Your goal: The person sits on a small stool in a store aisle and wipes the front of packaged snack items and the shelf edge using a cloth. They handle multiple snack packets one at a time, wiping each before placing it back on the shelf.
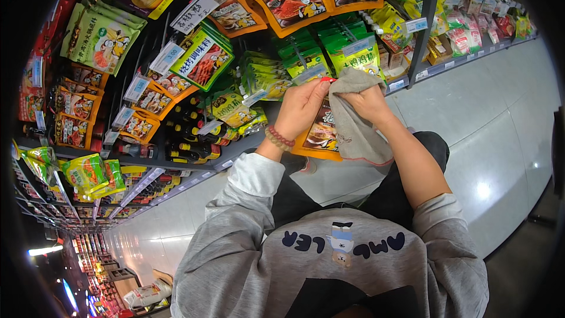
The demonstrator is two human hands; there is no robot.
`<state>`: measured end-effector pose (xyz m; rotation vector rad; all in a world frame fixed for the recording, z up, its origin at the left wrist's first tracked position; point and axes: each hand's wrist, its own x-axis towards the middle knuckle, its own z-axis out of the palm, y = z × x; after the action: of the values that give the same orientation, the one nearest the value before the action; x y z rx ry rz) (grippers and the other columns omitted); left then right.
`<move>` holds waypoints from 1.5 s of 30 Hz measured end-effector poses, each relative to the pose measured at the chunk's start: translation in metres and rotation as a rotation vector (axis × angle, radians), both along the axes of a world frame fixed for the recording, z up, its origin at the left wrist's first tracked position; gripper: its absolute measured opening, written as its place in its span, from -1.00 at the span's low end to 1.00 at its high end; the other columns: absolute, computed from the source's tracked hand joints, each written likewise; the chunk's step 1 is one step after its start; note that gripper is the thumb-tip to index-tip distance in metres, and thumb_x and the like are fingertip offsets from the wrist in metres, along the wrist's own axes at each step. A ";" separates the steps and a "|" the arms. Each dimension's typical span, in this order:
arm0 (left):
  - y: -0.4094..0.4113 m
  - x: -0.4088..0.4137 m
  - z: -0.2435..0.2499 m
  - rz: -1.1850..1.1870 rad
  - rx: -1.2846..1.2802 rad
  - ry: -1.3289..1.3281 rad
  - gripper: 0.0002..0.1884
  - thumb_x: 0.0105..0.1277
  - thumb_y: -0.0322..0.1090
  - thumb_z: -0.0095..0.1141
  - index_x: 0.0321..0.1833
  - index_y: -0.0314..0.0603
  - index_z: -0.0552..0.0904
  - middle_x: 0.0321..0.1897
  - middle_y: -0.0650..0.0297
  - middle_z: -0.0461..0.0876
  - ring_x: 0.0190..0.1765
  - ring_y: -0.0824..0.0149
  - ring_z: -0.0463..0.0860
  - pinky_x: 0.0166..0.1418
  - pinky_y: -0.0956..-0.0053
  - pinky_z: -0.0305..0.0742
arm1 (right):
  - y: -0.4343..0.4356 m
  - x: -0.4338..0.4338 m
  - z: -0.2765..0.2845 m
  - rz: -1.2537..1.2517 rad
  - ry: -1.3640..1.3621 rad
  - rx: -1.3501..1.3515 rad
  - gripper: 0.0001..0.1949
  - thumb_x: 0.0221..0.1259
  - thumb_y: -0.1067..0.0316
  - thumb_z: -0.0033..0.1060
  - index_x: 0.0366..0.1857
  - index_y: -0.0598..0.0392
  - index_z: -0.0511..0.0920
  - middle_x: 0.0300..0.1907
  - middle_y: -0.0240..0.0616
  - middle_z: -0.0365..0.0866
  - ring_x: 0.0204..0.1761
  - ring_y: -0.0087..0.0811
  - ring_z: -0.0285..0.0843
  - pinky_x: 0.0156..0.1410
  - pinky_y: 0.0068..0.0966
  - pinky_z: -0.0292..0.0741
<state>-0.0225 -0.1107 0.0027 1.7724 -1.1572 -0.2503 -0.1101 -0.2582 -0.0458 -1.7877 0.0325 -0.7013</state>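
My left hand [304, 108], with beaded bracelets at the wrist, pinches the top of an orange and brown seasoning pouch [321, 134] by its red upper corner. A grey cloth [364, 128] with a red edge is bunched in my right hand [364, 99] and hangs over the right side of the pouch, covering part of its front. The fingertips of my right hand are hidden by the cloth. Both hands are close together above my knees, in front of hanging green seasoning bags [353, 55].
Hooks with price tags and hanging pouches [291, 0] project from the shelving ahead and to the left. Dark bottles with yellow caps [190, 150] stand on the lower shelf. A metal shelf upright [426, 22] is at the right. Grey floor tiles [490, 128] extend to the right.
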 end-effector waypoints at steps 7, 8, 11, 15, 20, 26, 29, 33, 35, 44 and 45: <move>-0.007 -0.023 0.001 0.105 -0.092 -0.034 -0.62 0.40 -0.14 -0.07 -0.50 -0.32 0.42 -0.74 0.28 0.20 -0.61 0.52 0.16 -0.56 0.53 0.17 | -0.018 0.012 0.000 -0.252 -0.084 0.251 -0.75 0.26 0.24 0.09 -0.21 0.24 0.58 -0.26 -0.32 0.63 -0.23 -0.52 0.51 -0.11 -0.56 0.42; -0.005 -0.021 -0.005 0.122 -0.100 -0.043 -0.62 0.40 -0.14 -0.07 -0.49 -0.31 0.42 -0.74 0.28 0.20 -0.61 0.52 0.16 -0.56 0.54 0.16 | -0.019 0.017 -0.004 -0.276 -0.109 0.262 -0.74 0.27 0.22 0.09 -0.21 0.24 0.58 -0.27 -0.33 0.62 -0.24 -0.53 0.50 -0.12 -0.56 0.41; 0.003 -0.024 -0.009 0.234 -0.177 0.079 -0.65 0.41 -0.16 -0.08 -0.50 -0.25 0.45 -0.73 0.40 0.28 -0.58 0.60 0.20 -0.54 0.60 0.16 | -0.026 0.021 -0.009 -0.430 -0.039 0.357 -0.65 0.29 0.11 0.06 -0.21 0.27 0.57 -0.29 -0.34 0.61 -0.28 -0.54 0.49 -0.15 -0.57 0.42; 0.019 -0.004 0.009 0.263 -0.481 0.341 -0.67 0.42 -0.16 -0.10 -0.44 -0.22 0.48 -0.60 0.54 0.36 -0.49 0.66 0.24 -0.46 0.68 0.16 | -0.078 0.008 -0.040 -0.235 -0.090 0.905 -0.55 0.29 -0.03 -0.01 -0.10 0.23 0.51 -0.28 -0.33 0.56 -0.28 -0.49 0.47 -0.12 -0.49 0.44; 0.036 0.012 0.012 0.219 -0.475 0.346 -0.70 0.43 -0.12 -0.12 -0.22 -0.25 0.52 -0.37 0.44 0.53 -0.34 0.64 0.44 -0.26 0.71 0.38 | -0.034 -0.009 -0.012 0.105 0.162 0.742 -0.59 0.29 0.09 -0.04 0.01 0.24 0.44 0.00 -0.27 0.47 -0.03 -0.49 0.41 0.06 -0.52 0.40; 0.018 0.010 -0.016 0.235 -0.341 0.287 -0.69 0.42 -0.13 -0.10 -0.13 -0.27 0.56 -0.29 0.40 0.56 -0.29 0.60 0.48 -0.19 0.67 0.42 | -0.006 0.000 -0.004 -0.029 0.188 0.319 -0.65 0.04 0.27 0.29 -0.10 0.19 0.54 -0.13 -0.26 0.59 -0.10 -0.48 0.50 -0.02 -0.53 0.44; 0.018 0.013 0.014 0.169 -0.138 0.453 -0.71 0.41 -0.19 -0.10 -0.08 -0.26 0.56 -0.29 0.36 0.57 -0.33 0.59 0.47 -0.24 0.68 0.40 | -0.011 -0.007 0.001 0.040 0.163 0.398 -0.73 0.05 0.28 0.29 -0.18 0.17 0.60 -0.22 -0.29 0.63 -0.18 -0.49 0.55 -0.08 -0.55 0.46; 0.009 0.028 0.044 0.101 0.210 -0.124 -0.76 0.30 -0.21 0.06 -0.18 -0.26 0.61 -0.37 0.34 0.60 -0.38 0.55 0.52 -0.32 0.61 0.41 | -0.010 -0.010 0.006 0.050 0.179 0.252 -0.74 0.08 0.29 0.27 -0.17 0.16 0.60 -0.24 -0.29 0.64 -0.20 -0.49 0.56 -0.12 -0.57 0.47; -0.002 0.023 0.046 0.048 0.224 -0.340 -0.79 0.18 -0.17 0.14 -0.32 -0.15 0.64 -0.40 0.20 0.62 -0.34 0.18 0.54 -0.29 0.41 0.43 | -0.009 -0.010 0.007 0.054 0.194 0.305 -0.74 0.06 0.28 0.28 -0.19 0.15 0.60 -0.24 -0.31 0.64 -0.19 -0.49 0.55 -0.11 -0.55 0.47; -0.018 0.028 0.059 0.280 -0.087 -0.324 -0.89 0.16 -0.37 0.11 -0.41 -0.29 0.56 -0.50 0.11 0.55 -0.42 0.13 0.55 -0.34 0.36 0.41 | -0.012 -0.007 -0.002 0.204 0.318 0.306 -0.71 -0.02 0.36 0.31 -0.17 0.15 0.56 -0.19 -0.28 0.61 -0.18 -0.47 0.56 -0.08 -0.50 0.49; -0.015 0.037 0.059 0.310 -0.140 -0.319 -0.88 0.17 -0.37 0.12 -0.38 -0.29 0.58 -0.50 0.13 0.57 -0.45 0.23 0.56 -0.34 0.43 0.42 | -0.014 -0.007 -0.001 0.213 0.336 0.277 -0.71 -0.02 0.36 0.32 -0.17 0.15 0.56 -0.19 -0.28 0.61 -0.18 -0.47 0.56 -0.09 -0.50 0.49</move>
<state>0.0146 -0.1256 0.0613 1.8782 -1.0679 0.3011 -0.1172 -0.2721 -0.0465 -1.5946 0.1550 -0.2263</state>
